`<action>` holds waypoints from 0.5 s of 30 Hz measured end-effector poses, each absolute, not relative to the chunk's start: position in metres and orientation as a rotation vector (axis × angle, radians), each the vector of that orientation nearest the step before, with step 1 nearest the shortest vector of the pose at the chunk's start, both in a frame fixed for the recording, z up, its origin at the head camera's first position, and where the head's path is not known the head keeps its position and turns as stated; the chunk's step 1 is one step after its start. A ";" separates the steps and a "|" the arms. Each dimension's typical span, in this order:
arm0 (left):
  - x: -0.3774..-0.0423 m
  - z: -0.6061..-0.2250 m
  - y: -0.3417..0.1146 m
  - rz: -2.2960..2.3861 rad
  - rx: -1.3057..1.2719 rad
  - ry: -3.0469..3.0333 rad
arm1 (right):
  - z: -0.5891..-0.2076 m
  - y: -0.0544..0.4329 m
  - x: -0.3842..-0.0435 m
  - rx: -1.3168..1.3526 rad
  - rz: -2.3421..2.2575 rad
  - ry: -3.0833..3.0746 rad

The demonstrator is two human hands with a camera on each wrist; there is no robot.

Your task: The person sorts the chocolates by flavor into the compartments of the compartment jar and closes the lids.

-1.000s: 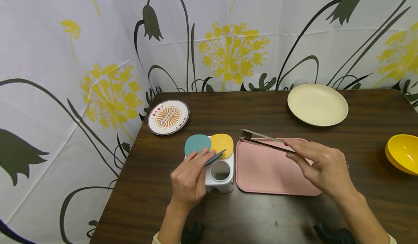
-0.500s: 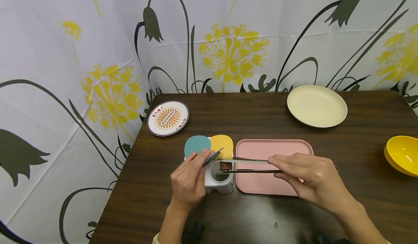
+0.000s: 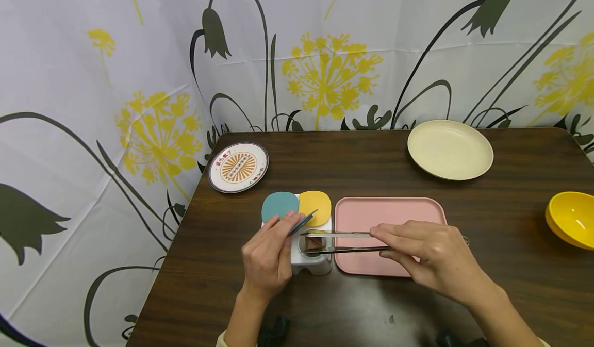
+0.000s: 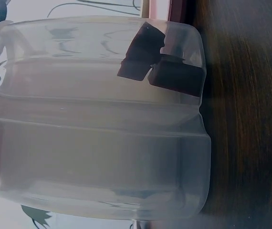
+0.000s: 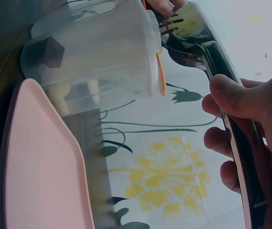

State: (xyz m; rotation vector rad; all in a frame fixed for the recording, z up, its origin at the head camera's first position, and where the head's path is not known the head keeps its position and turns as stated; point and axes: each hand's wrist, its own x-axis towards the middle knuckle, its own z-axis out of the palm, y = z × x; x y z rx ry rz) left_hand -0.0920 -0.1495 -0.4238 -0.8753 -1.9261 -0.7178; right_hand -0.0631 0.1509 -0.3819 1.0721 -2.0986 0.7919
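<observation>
My left hand (image 3: pixel 269 257) pinches a tilted blue flap lid (image 3: pixel 303 223) above the uncovered front-right opening of a white, clear-walled divided container (image 3: pixel 320 268). In the right hand (image 3: pixel 436 254) I grip metal serving tongs (image 3: pixel 357 249) with a fork end and a spoon end. Their parted tips are over that opening. A brown patch (image 3: pixel 315 243) shows between them in the head view; whether it is a piece or a reflection I cannot tell. Through the wall, the left wrist view shows dark brown chunks (image 4: pixel 176 76) at the container's bottom.
Right beside the container lies a pink tray (image 3: pixel 390 210). Behind are a small patterned plate (image 3: pixel 238 167) at left and a cream oval plate (image 3: pixel 450 150) at right. A yellow bowl (image 3: pixel 573 218) stands far right. The container's other visible lids are teal (image 3: pixel 280 207) and yellow (image 3: pixel 315 208).
My right hand has brought the tongs leftward and toward me, from above the tray's far-left corner to the container's opening. The left hand and raised lid stay almost still.
</observation>
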 end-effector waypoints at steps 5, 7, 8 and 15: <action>-0.092 -0.423 -0.149 -0.722 -0.878 -1.932 | -0.383 0.152 -0.063 1.068 0.802 -2.119; -0.092 -0.423 -0.149 -0.726 -0.882 -1.931 | -0.384 0.152 -0.063 1.066 0.802 -2.124; -0.092 -0.423 -0.149 -0.726 -0.884 -1.928 | -0.383 0.152 -0.062 1.063 0.799 -2.128; -0.092 -0.422 -0.149 -0.727 -0.885 -1.917 | -0.380 0.154 -0.060 1.044 0.815 -2.134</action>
